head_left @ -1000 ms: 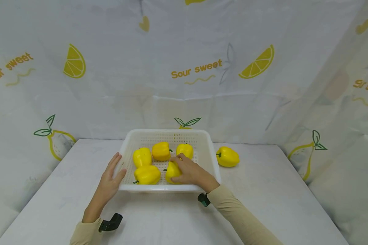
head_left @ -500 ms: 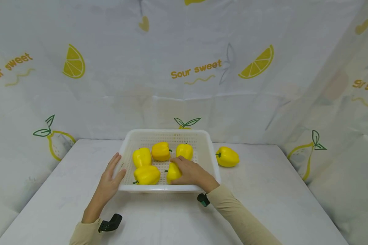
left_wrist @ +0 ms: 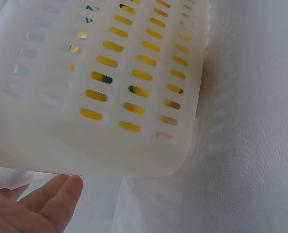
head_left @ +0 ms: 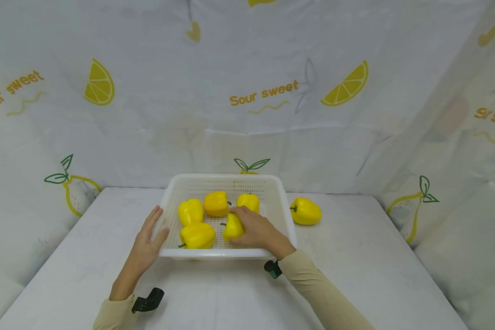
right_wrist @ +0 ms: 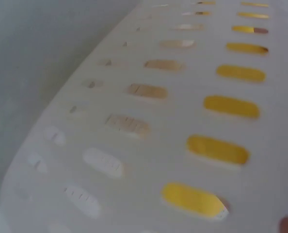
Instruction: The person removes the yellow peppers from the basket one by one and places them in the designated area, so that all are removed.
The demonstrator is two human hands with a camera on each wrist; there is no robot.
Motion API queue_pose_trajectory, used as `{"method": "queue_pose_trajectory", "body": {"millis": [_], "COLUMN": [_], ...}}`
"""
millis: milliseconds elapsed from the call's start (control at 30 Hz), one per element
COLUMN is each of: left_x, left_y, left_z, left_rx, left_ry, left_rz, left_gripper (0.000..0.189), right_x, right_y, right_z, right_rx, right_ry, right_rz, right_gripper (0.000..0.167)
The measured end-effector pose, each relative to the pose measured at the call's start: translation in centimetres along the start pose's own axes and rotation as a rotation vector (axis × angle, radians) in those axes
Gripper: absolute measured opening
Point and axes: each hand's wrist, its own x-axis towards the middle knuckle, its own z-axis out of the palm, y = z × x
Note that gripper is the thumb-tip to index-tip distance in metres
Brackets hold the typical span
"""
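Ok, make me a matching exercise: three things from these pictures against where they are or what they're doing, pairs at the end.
1. White perforated plastic basket
2. Bare left hand
3. Bare right hand

A. Gripping a glossy yellow bell pepper
B. Standing on the white table
C. At the basket's left end

Pairs: 1-B, 2-C, 3-A

counter (head_left: pixel 216 295): white, stretching below the left grip (head_left: pixel 147 242) and right grip (head_left: pixel 259 229) and beyond them | basket (head_left: pixel 227 253): white, slotted, standing just right of the left grip, partly beneath the right grip | loose pepper (head_left: pixel 307 211): yellow, lying on its side, farther back and right of the right grip, beside the basket
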Motion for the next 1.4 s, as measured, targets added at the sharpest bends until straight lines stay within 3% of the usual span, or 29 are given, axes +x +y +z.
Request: {"method": "queue_pose_trajectory", "body": {"millis": [333, 733, 1400], "left_x": [0.1, 0.1, 0.1], "left_y": [-0.4, -0.3, -0.3], "left_z": [0.1, 0.3, 0.1], "left_rx": [-0.005, 0.002, 0.004], "left_ry": [0.017, 0.009, 0.013], "left_rz": [0.028, 0.013, 0.019], "left_gripper": [0.061, 0.061, 0.062], "right_x": [-0.2, -0.9, -4.1], "right_y": [-0.3, -0.1, 0.9], "right_z": [-0.3, -1.0, -2.7], "right_rx": [0.046, 0.13, 0.222], "right_ry": [0.047, 0.121, 0.228], "right_rz": [0.001, -0.024, -0.023], "right_gripper": [0.079, 0.08, 0.081]}}
